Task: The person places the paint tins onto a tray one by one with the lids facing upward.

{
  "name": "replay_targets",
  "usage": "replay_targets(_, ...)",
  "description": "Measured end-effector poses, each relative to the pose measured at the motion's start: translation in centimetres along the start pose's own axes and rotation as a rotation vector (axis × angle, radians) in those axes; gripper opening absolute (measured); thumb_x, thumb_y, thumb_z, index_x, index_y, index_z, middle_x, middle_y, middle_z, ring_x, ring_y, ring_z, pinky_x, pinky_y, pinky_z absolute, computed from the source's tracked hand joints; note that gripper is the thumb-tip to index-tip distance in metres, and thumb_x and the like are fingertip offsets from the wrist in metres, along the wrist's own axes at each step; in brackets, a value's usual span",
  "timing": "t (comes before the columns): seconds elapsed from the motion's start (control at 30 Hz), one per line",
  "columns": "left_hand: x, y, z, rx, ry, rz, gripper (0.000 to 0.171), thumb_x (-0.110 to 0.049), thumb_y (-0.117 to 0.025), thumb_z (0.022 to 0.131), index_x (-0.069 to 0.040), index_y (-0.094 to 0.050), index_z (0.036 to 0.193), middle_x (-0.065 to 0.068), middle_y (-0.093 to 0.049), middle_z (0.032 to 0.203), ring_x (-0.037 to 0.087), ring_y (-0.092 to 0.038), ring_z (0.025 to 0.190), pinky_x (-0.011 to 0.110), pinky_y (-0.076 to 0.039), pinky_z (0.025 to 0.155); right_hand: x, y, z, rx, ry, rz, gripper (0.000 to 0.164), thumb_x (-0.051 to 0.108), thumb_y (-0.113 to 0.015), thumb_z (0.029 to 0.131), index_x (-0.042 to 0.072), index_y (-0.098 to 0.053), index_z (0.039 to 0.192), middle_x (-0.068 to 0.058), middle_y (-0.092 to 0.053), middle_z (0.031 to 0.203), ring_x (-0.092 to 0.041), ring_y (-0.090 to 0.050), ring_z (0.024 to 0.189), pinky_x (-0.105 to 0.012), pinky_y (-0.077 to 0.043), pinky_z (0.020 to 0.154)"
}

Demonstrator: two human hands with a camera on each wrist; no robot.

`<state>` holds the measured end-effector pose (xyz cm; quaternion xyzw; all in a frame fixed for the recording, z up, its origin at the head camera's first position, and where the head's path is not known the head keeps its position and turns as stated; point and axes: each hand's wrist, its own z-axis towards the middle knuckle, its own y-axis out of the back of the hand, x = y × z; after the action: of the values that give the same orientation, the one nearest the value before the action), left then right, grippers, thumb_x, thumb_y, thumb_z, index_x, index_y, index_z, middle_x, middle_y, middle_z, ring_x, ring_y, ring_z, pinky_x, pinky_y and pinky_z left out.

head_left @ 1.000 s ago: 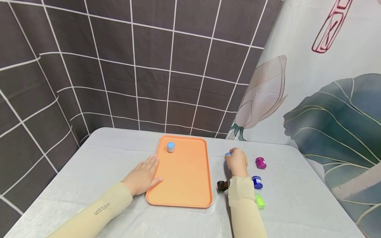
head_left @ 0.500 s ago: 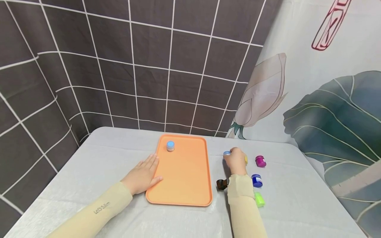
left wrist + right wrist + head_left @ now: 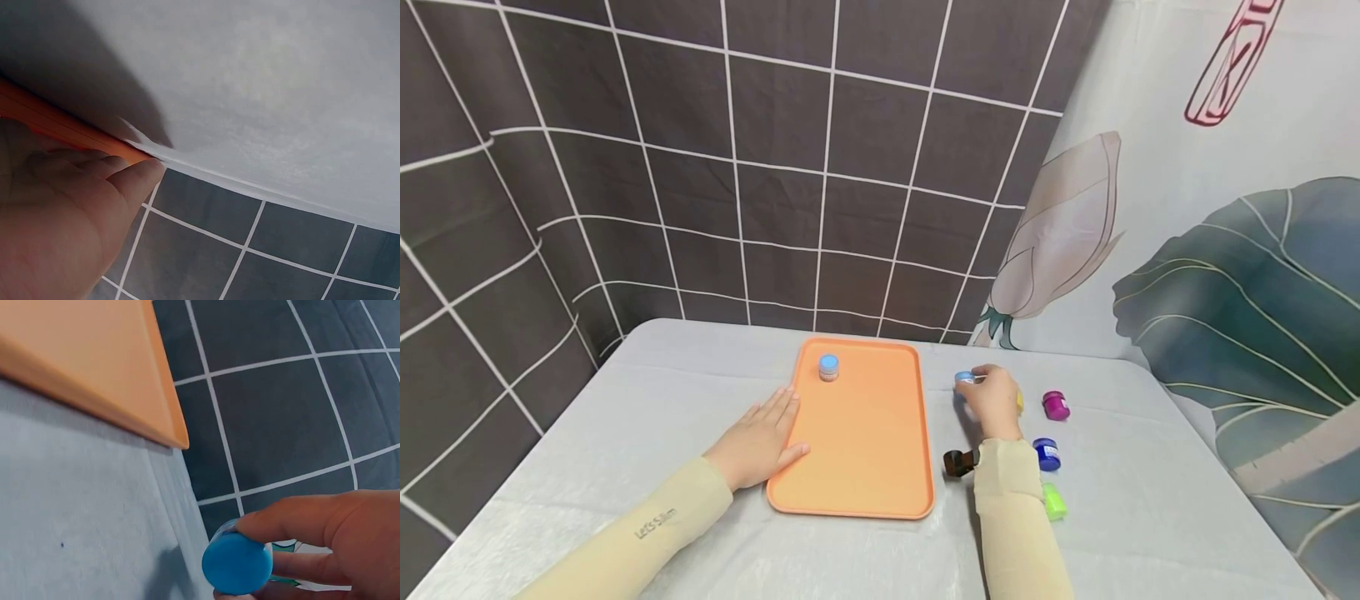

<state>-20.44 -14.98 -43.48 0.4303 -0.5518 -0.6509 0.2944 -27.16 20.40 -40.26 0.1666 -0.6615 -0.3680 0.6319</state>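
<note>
An orange tray [image 3: 868,442] lies on the cloth-covered table. My left hand [image 3: 758,442] rests flat over its left rim, fingers straight; the left wrist view shows this hand [image 3: 69,212] against the tray's edge. To the right of the tray, my right hand [image 3: 994,402] pinches a small jar with a light blue lid [image 3: 964,378] between thumb and fingers. The right wrist view shows the round blue lid of that jar [image 3: 237,564] close up, its body mostly hidden. A similar blue-lidded jar [image 3: 828,367] stands near the tray's far left corner.
Right of my right hand lie a magenta jar [image 3: 1056,406], a dark blue jar [image 3: 1047,454] and a bright green jar [image 3: 1054,502]. A yellow one [image 3: 1020,402] is mostly hidden behind the hand. A dark wrist device [image 3: 958,463] sticks out by my right sleeve. Dark gridded cloth [image 3: 782,200] hangs behind.
My right hand has shifted slightly left and away from me with the blue-lidded jar, and more of that jar shows. My left hand stays on the tray's rim.
</note>
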Motion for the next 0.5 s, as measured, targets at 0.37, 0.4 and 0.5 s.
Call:
replay_targets(0.37,-0.2,0.2,-0.1,0.006,0.005,-0.021,0.077,-0.042,-0.054,0.104,0.013,-0.032,0.152,0.03,-0.025,0.161,0.044,-0.024,0.15,0.061,-0.027,0.117,1.1,-0.8,-0.2,-0.053,0.047,0.168,0.042,0.012,-0.076,0.084,-0.009,-0.067,0.119,-0.026,-0.071,0.109,-0.035,-0.07,0.099,-0.042,-0.058,0.082)
replay_targets(0.4,-0.2,0.3,-0.1,0.007,0.006,-0.024,0.077,-0.042,-0.054,0.104,0.013,-0.032,0.152,0.03,-0.025,0.161,0.044,-0.024,0.15,0.061,-0.027,0.117,1.3,-1.0,-0.2,-0.058,0.054,0.174,0.041,0.012,-0.077,0.083,-0.008,-0.068,0.118,-0.025,-0.072,0.108,-0.034,-0.07,0.099,-0.041,-0.058,0.082)
replay_targets(0.5,-0.2,0.4,-0.2,0.009,0.007,-0.022,0.076,-0.042,-0.054,0.104,0.013,-0.032,0.151,0.03,-0.026,0.161,0.044,-0.024,0.15,0.061,-0.028,0.117,1.6,-1.3,-0.2,-0.063,0.081,0.209,0.041,0.01,-0.079,0.081,-0.008,-0.068,0.117,-0.025,-0.072,0.107,-0.033,-0.072,0.098,-0.038,-0.059,0.082)
